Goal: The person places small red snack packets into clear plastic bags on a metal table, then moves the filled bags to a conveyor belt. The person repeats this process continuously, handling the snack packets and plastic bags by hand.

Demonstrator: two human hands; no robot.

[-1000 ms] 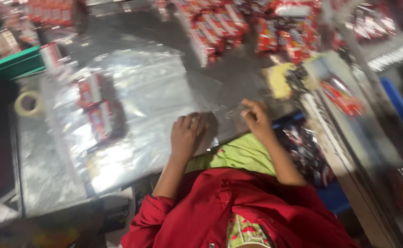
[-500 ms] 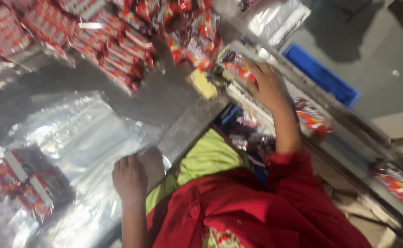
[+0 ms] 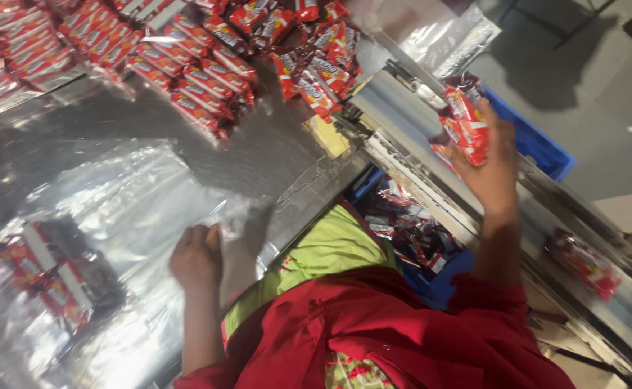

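My left hand [image 3: 196,256] rests with curled fingers on the edge of a clear plastic bag [image 3: 125,216] spread on the metal table [image 3: 258,155]. Inside the bag, to the left, lie a few red snack packets [image 3: 46,277]. My right hand [image 3: 490,169] is raised over the metal conveyor rail [image 3: 431,184] at the right and grips a stack of red snack packets [image 3: 466,119]. A big pile of the same red packets [image 3: 208,65] covers the far side of the table.
A blue crate [image 3: 528,140] sits beyond the rail at the right. Below the table edge, a blue bin [image 3: 442,277] holds more packets. Loose packets [image 3: 586,263] lie further along the rail. Clear bags [image 3: 460,43] lie at the top right.
My right hand has lifted off the rail with a stack of red packets in it. The view has swung right. My left hand stays on the bag's edge.
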